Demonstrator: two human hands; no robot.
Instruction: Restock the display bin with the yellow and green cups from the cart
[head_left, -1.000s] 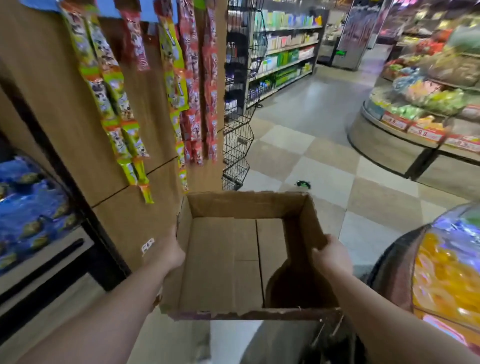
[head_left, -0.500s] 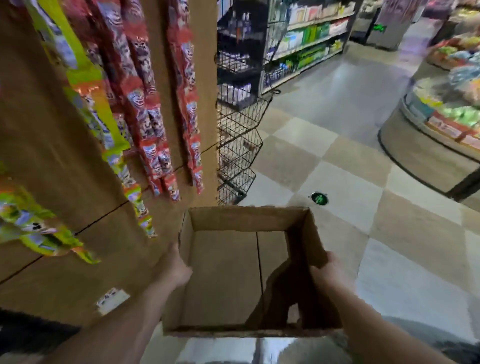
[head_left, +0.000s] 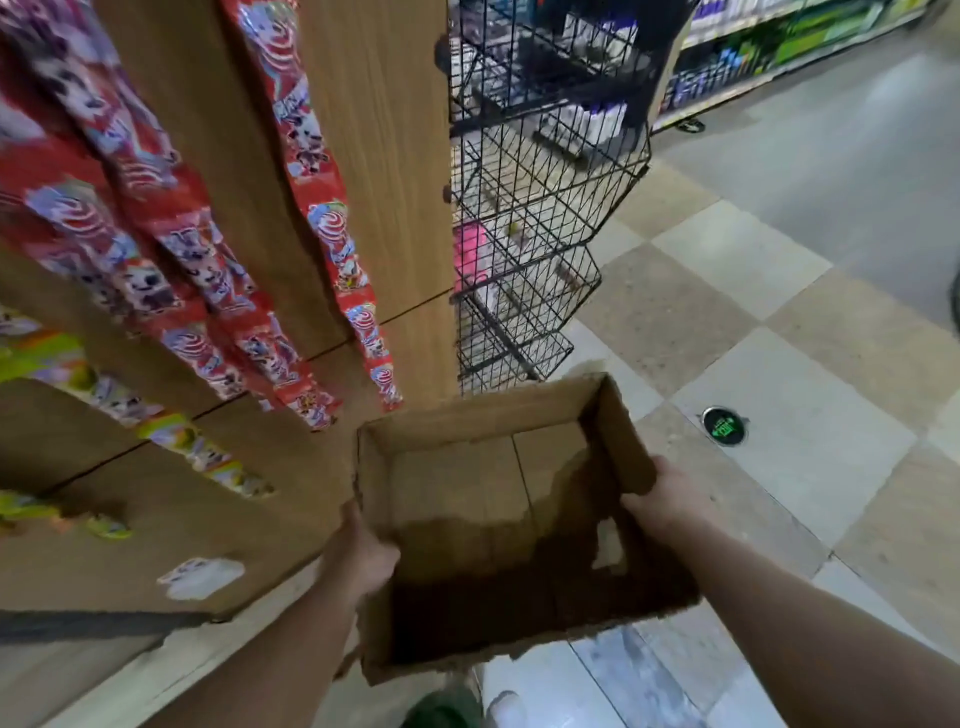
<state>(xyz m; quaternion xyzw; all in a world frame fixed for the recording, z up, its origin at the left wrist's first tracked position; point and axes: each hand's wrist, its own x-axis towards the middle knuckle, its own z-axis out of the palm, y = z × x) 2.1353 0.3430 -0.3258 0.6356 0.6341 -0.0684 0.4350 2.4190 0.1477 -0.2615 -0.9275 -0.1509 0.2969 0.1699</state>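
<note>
Hands (head_left: 363, 558) (head_left: 660, 501) grip rectangular corrugated cardboard box (head_left: 483, 499) by its sidewalls.

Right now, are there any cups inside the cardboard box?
No, the cardboard box held by the left hand and right hand shows only its bare bottom.

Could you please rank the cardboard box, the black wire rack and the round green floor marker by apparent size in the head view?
1. Cardboard box and black wire rack: similar, and the box is nearer, so unranked.
2. Green floor marker: clearly smallest.
</note>
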